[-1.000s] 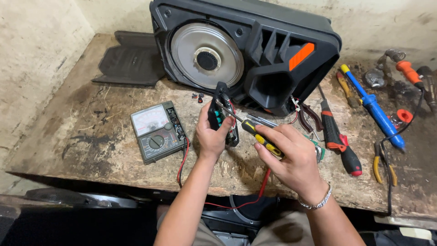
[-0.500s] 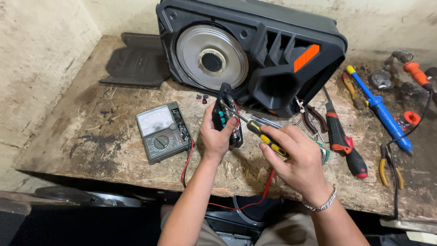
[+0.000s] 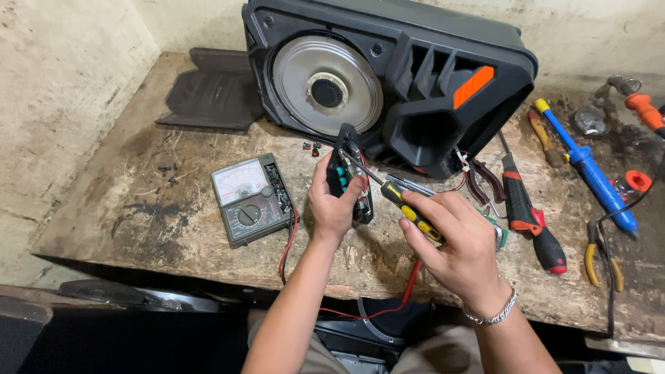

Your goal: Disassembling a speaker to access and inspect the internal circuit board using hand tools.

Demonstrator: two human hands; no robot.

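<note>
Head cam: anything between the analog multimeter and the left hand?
Bare wood mostly; only the red and black leads run down beside the multimeter, left of the left hand, on the workbench.

Black speaker cabinet (image 3: pixel 415 76) at the bench's back edge, silver-grey cone and one bright orange slash on its face, and in front of it the left hand (image 3: pixel 332 208) grips a black circuit module (image 3: pixel 348 181) dotted with teal parts and red wire. The right hand (image 3: pixel 454 242) carries a yellow-and-black striped screwdriver (image 3: pixel 409 211), a silver chain bracelet (image 3: pixel 493 313) on the wrist. Olive-green multimeter (image 3: pixel 251 199) with a pale dial and red and black leads toward the worn brown bench's (image 3: pixel 138 208) front edge; toward the right edge, a red-and-black screwdriver (image 3: pixel 530 218), a blue tool (image 3: pixel 589 173) with a yellow tip, yellow-handled pliers (image 3: pixel 601 260).
</note>
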